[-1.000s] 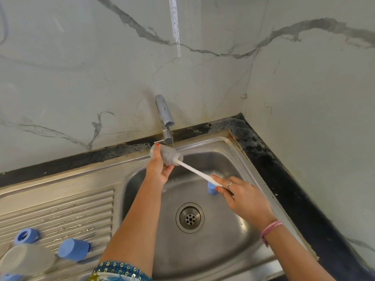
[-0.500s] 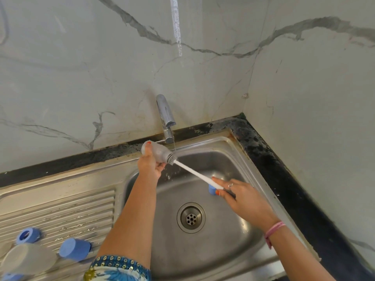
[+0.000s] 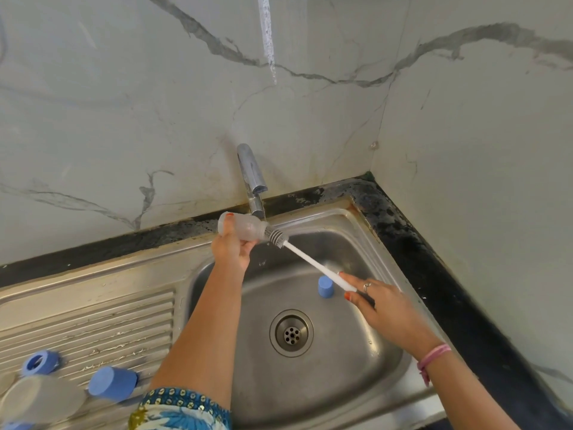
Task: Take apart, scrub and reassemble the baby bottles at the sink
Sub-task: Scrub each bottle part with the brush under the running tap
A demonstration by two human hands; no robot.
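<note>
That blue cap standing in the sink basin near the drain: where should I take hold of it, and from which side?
Take the blue cap by its round side wall, coming straight down from above. It stands upright on the basin floor of the sink with its closed flat top up, so opposite sides are free for a pinch. The right hand and the brush it holds sit just right of it, so an approach from the left looks clearer.

Two pale marble-look wall panels (image 3: 130,97) with grey veining meet at a corner seam on the right. A black speckled countertop (image 3: 412,243) runs along their base, stained near the corner. Even, soft light; a bright vertical streak (image 3: 267,35) on the back wall.
</note>
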